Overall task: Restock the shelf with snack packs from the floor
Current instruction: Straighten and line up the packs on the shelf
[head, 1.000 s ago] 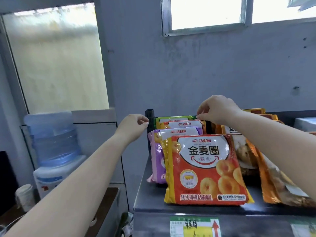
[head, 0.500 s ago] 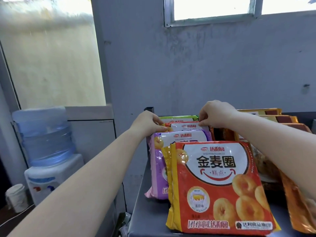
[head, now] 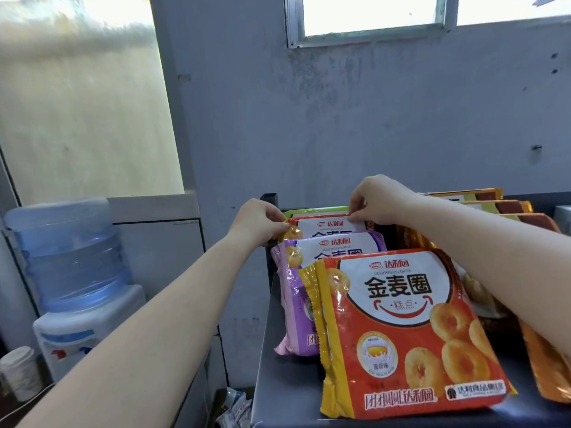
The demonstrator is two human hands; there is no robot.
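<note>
leaning in front of the rear orange pack [head: 332,225], a purple pack [head: 333,245] and a front orange pack [head: 411,335] crowd the shelf [head: 278,390]; left hand [head: 258,222] and right hand [head: 378,199] pinch its top corners.

Left arm: bare, stretched forward and up from the lower left corner, forearm nearly straight.
Left hand [head: 258,222]: back turned to the camera, fingers curled inward, fingertips pinching the upper left corner of the orange snack pack [head: 327,225].
Right arm: bare, entering from the right edge, forearm running up and to the left.
Right hand [head: 378,199]: knuckles up, wrist bent downward, thumb and fingertips pinching the top right edge of the same pack.
Relation: both hands at about the same height, well apart, one at each top corner of that pack.
</note>
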